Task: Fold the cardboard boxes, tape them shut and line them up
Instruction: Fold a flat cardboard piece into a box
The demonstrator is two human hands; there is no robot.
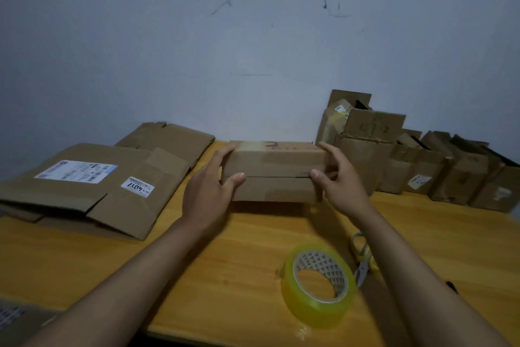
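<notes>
Item: folded box (274,161), clasped at both ends by left hand (209,192) and right hand (342,180) (fingertips partly hidden behind it).

A person's two hands hold a small cardboard box (274,170) at the middle of the wooden counter (225,262). The left hand (209,190) grips its left end and the right hand (342,180) its right end, thumbs on the near face by the seam. Flattened boxes (92,189) lie to the left, the top one bearing white labels. A row of folded boxes (439,172) stands at the right against the wall. A roll of yellowish tape (318,284) sits near the front edge, with scissors (363,259) just beside it.
</notes>
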